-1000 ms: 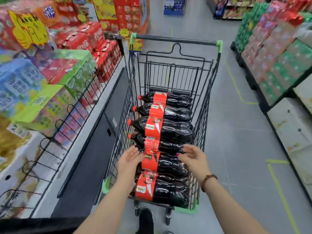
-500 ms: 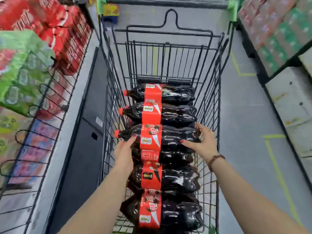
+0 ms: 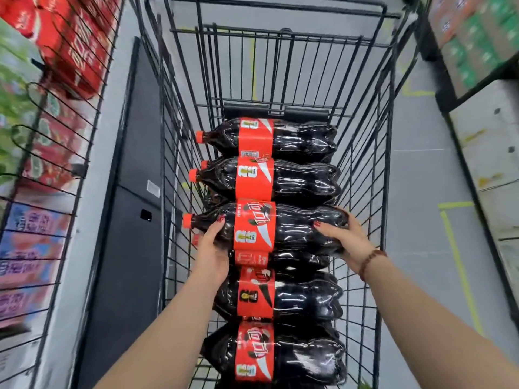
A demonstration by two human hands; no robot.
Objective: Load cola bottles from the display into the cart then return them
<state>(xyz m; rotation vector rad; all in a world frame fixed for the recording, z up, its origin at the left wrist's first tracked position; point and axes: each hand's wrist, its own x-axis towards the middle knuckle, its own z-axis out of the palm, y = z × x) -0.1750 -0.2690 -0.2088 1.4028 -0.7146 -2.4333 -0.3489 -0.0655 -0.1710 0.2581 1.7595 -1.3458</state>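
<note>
both hands on one cola bottle (image 3: pixel 280 228), third from the far end of the row lying crosswise in the cart (image 3: pixel 362 175). left hand (image 3: pixel 212 248) curls round the shoulder near the cap; right hand (image 3: pixel 346 237) cups the base, fingers wrapped. likely heavy, smooth plastic may slip; holding both ends looks sound

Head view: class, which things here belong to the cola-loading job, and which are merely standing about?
Belong to the job: held cola bottle, gripped by left hand and right hand; other cola bottles lying in the cart.
Merely about: red cartons at left; shelf packs at right; yellow floor tape.
</note>
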